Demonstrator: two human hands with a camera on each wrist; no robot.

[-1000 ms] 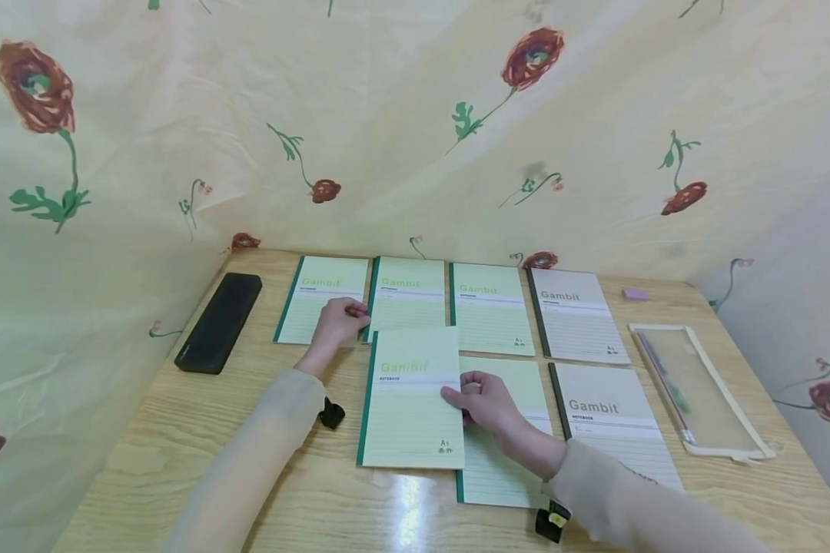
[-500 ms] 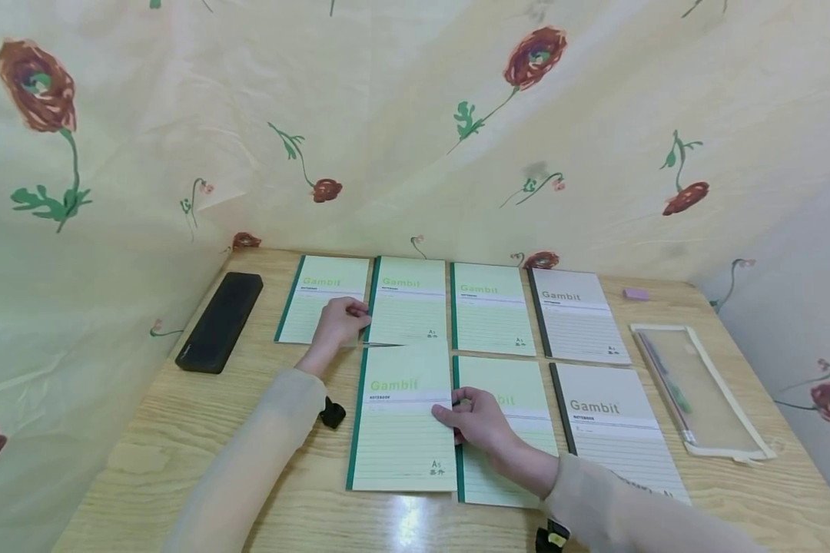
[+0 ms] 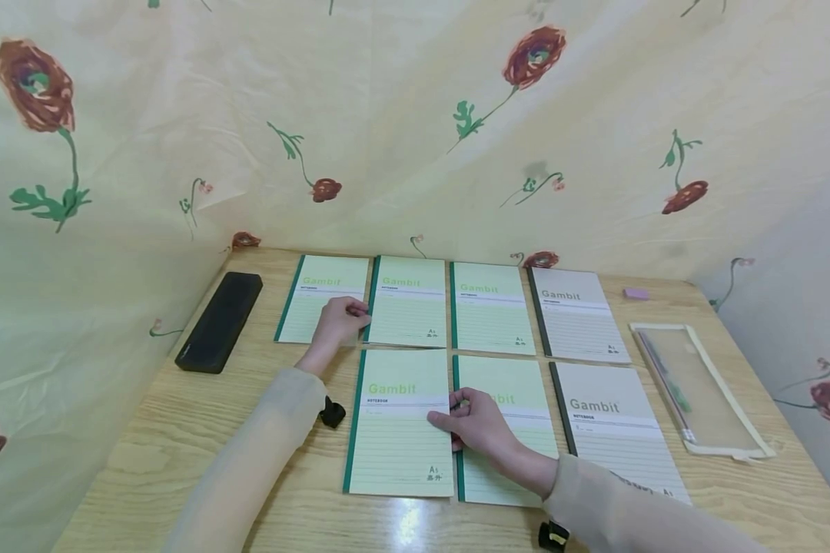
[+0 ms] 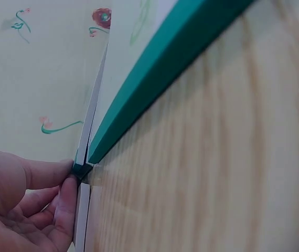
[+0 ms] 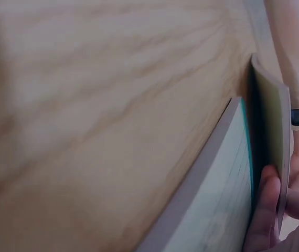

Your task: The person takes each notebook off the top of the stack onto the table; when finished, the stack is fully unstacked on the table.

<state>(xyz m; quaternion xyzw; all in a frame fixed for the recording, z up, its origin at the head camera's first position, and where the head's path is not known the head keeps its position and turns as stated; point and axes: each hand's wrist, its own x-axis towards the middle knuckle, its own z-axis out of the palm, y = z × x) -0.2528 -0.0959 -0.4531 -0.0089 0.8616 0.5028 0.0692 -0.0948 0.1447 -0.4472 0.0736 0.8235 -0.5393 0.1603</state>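
My right hand (image 3: 484, 424) pinches the right edge of a green-spined A5 notebook (image 3: 396, 442) in the front row, thumb on the cover, fingers underneath. In the right wrist view this held notebook (image 5: 276, 123) has its edge raised beside a neighbouring notebook (image 5: 212, 194) lying on the table. My left hand (image 3: 342, 319) reaches over the back-left notebook (image 3: 318, 271). Its thumb and fingers pinch the lower spine corner of the second back-row notebook (image 3: 408, 307). The left wrist view shows the left fingertips (image 4: 65, 181) at that corner, near the held notebook's green spine (image 4: 155, 79).
Further right in the back row lie a green-spined notebook (image 3: 494, 319) and a black-spined one (image 3: 581, 326). Another black-spined notebook (image 3: 615, 430) is in front. A black case (image 3: 219, 322) lies left; a pink eraser (image 3: 636, 293) and a clear pencil pouch (image 3: 698, 392) lie right.
My right hand has brought its notebook toward me, slightly left and down, off the second back-row notebook and into line with the front row. My left hand has stayed in place.
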